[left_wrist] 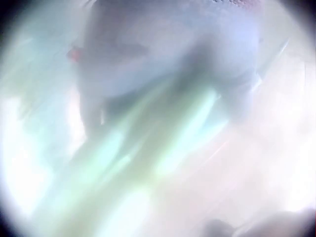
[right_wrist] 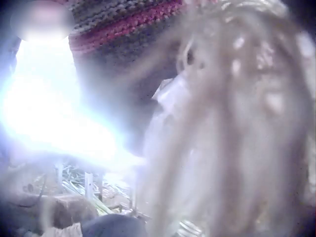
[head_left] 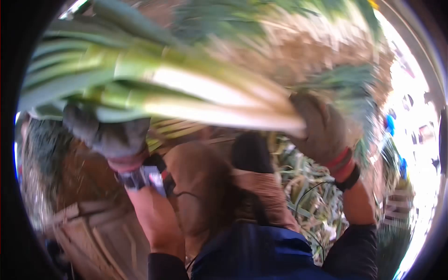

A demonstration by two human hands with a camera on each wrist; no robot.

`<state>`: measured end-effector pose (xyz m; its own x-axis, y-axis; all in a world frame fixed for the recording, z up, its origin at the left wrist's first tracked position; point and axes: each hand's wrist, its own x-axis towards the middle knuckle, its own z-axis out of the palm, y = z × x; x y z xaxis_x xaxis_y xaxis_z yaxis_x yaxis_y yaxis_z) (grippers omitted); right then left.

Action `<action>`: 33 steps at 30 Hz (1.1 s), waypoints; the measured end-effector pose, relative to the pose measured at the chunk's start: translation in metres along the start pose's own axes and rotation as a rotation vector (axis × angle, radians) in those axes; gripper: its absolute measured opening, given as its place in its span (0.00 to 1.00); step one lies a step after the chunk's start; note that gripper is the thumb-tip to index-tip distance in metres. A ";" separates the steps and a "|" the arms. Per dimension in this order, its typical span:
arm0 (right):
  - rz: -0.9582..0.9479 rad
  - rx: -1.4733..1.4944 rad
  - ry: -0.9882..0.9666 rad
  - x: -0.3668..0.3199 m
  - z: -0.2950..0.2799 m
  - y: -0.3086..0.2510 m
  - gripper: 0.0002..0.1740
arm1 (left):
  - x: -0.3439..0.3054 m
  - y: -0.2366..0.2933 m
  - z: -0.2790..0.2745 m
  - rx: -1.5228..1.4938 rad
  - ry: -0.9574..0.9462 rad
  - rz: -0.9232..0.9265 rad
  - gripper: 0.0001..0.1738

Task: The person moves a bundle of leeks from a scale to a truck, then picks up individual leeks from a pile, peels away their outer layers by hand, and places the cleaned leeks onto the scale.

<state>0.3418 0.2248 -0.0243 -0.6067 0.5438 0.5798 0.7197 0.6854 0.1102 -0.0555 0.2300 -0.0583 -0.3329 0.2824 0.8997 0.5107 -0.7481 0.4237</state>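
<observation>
A bundle of leeks [head_left: 196, 111] lies across the front of the head view, green leaves to the left and white stalks to the right. Gripping its leafy part from below is my gloved left hand [head_left: 112, 133]. My gloved right hand [head_left: 324, 126] holds the root end, fingers around the stalk bases. In the left wrist view, blurred green stalks [left_wrist: 143, 153] run out from under the grey glove [left_wrist: 158, 54]. Pale stringy roots [right_wrist: 232, 128] fill much of the right wrist view, close beside the knitted glove [right_wrist: 128, 44]. Motion blur hides the single fingers.
More leeks with earthy roots [head_left: 322, 35] are piled at the back, and another heap [head_left: 46, 149] stands at left. Loose leaf trimmings [head_left: 312, 182] cover the ground by my legs [head_left: 196, 168]. A wooden slatted piece [head_left: 102, 238] is at lower left.
</observation>
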 end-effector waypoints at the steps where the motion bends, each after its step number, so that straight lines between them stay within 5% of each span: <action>1: -0.052 0.025 -0.025 0.033 0.027 -0.005 0.41 | 0.018 -0.018 -0.023 -0.536 0.093 -0.281 0.45; 2: -0.095 0.024 -0.051 0.059 0.049 -0.005 0.40 | 0.040 -0.025 -0.044 -1.307 0.072 -0.730 0.43; 4: -0.131 0.173 -0.033 0.117 0.113 -0.013 0.40 | 0.060 -0.055 -0.073 -1.066 0.097 -0.767 0.41; 5: -0.142 0.242 -0.027 0.141 0.149 -0.022 0.40 | 0.063 -0.081 -0.087 -1.346 -0.031 -0.749 0.39; 8: -0.154 0.249 -0.096 0.179 0.244 -0.044 0.41 | 0.045 -0.137 -0.121 -0.947 0.207 -0.829 0.39; 12: -0.136 0.239 -0.354 0.183 0.345 -0.061 0.42 | -0.024 -0.221 -0.144 -0.921 0.261 -0.966 0.32; 16: -0.075 0.199 -0.675 0.148 0.387 -0.040 0.40 | -0.120 -0.275 -0.131 -0.945 0.190 -1.406 0.25; 18: -0.006 0.023 -0.890 0.133 0.391 -0.025 0.38 | -0.130 -0.267 -0.112 -0.276 0.053 -1.971 0.24; 22: -0.097 0.028 -0.983 0.147 0.382 -0.020 0.25 | -0.118 -0.254 -0.125 0.139 -0.523 -1.898 0.22; 23: -0.158 0.015 -0.977 0.155 0.385 -0.019 0.21 | -0.112 -0.250 -0.119 0.209 -0.544 -1.870 0.21; 26: -0.247 -0.120 -1.048 0.162 0.395 -0.036 0.11 | -0.103 -0.252 -0.103 0.338 -0.632 -1.278 0.20; 27: -0.259 -0.182 -1.088 0.162 0.397 -0.041 0.09 | -0.088 -0.249 -0.091 0.578 -0.821 -1.148 0.21; 30: -0.306 -0.107 -1.056 0.162 0.396 -0.045 0.09 | -0.085 -0.271 -0.074 0.821 -1.054 -0.289 0.24; 33: -0.123 -0.031 -1.090 0.157 0.413 -0.043 0.14 | -0.113 -0.310 -0.077 0.870 -1.144 -0.307 0.28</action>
<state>0.0763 0.4803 -0.2713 -0.6367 0.6191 -0.4597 0.6328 0.7602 0.1472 -0.2375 0.3841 -0.2994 0.0692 0.9812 0.1804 0.9813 -0.0995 0.1649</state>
